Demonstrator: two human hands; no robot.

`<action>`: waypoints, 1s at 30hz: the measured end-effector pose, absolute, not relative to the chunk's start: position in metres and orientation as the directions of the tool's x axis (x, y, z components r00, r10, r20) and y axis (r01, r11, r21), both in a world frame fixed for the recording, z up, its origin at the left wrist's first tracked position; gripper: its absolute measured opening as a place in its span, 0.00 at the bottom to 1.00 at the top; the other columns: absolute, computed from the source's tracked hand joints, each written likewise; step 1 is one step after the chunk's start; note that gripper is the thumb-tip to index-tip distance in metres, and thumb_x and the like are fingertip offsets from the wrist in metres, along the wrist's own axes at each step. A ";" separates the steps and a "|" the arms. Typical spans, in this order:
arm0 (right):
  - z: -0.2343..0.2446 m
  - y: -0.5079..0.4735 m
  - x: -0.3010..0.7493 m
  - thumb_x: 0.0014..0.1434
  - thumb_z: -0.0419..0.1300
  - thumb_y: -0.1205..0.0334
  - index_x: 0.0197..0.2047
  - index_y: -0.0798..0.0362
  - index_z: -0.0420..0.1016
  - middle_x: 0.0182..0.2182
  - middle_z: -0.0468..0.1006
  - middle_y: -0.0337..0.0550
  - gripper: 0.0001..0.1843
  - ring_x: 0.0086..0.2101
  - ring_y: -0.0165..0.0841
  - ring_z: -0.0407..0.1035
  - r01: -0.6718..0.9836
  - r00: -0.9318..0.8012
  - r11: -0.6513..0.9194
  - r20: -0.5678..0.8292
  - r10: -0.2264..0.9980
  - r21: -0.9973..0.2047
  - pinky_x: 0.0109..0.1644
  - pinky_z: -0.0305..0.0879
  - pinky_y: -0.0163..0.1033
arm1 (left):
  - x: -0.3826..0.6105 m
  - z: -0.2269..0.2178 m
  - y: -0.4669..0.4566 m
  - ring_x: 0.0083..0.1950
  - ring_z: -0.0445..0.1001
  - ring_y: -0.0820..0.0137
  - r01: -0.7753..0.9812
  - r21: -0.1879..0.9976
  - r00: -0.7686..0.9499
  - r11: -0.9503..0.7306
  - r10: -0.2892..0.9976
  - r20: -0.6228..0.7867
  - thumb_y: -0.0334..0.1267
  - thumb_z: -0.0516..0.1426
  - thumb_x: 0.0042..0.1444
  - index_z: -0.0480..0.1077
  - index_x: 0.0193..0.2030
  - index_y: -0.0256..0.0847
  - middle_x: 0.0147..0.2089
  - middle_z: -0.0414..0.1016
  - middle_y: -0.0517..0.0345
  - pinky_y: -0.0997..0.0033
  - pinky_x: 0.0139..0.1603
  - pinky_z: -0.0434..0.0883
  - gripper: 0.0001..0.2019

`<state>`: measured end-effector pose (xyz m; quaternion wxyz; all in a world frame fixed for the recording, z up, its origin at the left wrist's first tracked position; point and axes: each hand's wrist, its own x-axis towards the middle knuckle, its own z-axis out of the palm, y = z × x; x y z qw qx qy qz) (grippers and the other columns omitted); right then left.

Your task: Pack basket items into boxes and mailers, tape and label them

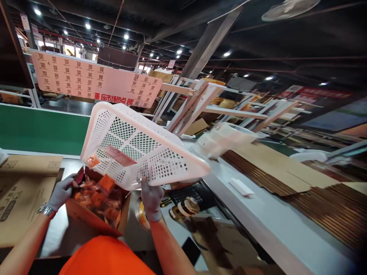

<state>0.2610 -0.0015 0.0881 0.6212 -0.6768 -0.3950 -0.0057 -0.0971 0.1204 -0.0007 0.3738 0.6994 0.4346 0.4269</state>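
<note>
A white plastic basket [156, 131] with lattice walls is tilted above an open cardboard box [86, 219]. My right hand [151, 200], in a grey glove, grips the basket's near rim. Inside the basket lie a small orange packet [93, 160] and a flat reddish strip [119, 155]. Many orange and red packets [97, 194] fill the box below. My left hand [60, 193], also gloved, has its fingers closed at the box's upper left edge, beside a dark red piece whose kind is unclear.
Flattened cardboard [25, 206] lies at the left. Tape rolls [183, 208], a black keyboard [190, 195] and a dark phone-like slab [191, 250] are on the right. Beyond the grey ledge stand stacked cardboard sheets [286, 179]. A pink board with codes [114, 82] hangs ahead.
</note>
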 end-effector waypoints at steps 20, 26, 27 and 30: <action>0.090 -0.018 0.255 0.56 0.68 0.45 0.36 0.54 0.87 0.37 0.90 0.59 0.19 0.48 0.54 0.84 0.428 0.795 0.093 0.423 0.435 -0.899 0.61 0.79 0.60 | -0.107 0.001 0.111 0.41 0.83 0.58 0.410 0.851 0.274 -0.329 0.934 0.229 0.42 0.56 0.52 0.76 0.29 0.46 0.35 0.85 0.53 0.59 0.51 0.79 0.08; 0.096 -0.014 0.268 0.58 0.68 0.46 0.42 0.57 0.88 0.43 0.90 0.60 0.22 0.52 0.54 0.84 0.359 0.835 0.084 0.360 0.416 -0.930 0.62 0.79 0.60 | -0.111 -0.007 0.108 0.60 0.84 0.54 0.410 0.832 0.306 -0.374 0.916 0.261 0.40 0.56 0.56 0.81 0.38 0.45 0.51 0.88 0.47 0.54 0.65 0.78 0.11; 0.096 -0.012 0.272 0.58 0.67 0.46 0.42 0.58 0.87 0.43 0.90 0.60 0.22 0.53 0.54 0.83 0.355 0.842 0.070 0.352 0.409 -0.932 0.63 0.78 0.61 | -0.113 -0.008 0.108 0.62 0.83 0.53 0.420 0.816 0.317 -0.397 0.907 0.277 0.39 0.56 0.57 0.82 0.40 0.44 0.53 0.87 0.46 0.52 0.67 0.77 0.12; 0.090 -0.006 0.289 0.59 0.66 0.44 0.42 0.57 0.87 0.42 0.90 0.58 0.23 0.51 0.54 0.83 0.383 0.856 0.038 0.370 0.360 -0.923 0.65 0.77 0.63 | -0.117 -0.004 0.107 0.70 0.78 0.49 0.467 0.734 0.365 -0.493 0.863 0.348 0.37 0.56 0.59 0.81 0.46 0.43 0.57 0.85 0.44 0.46 0.70 0.77 0.14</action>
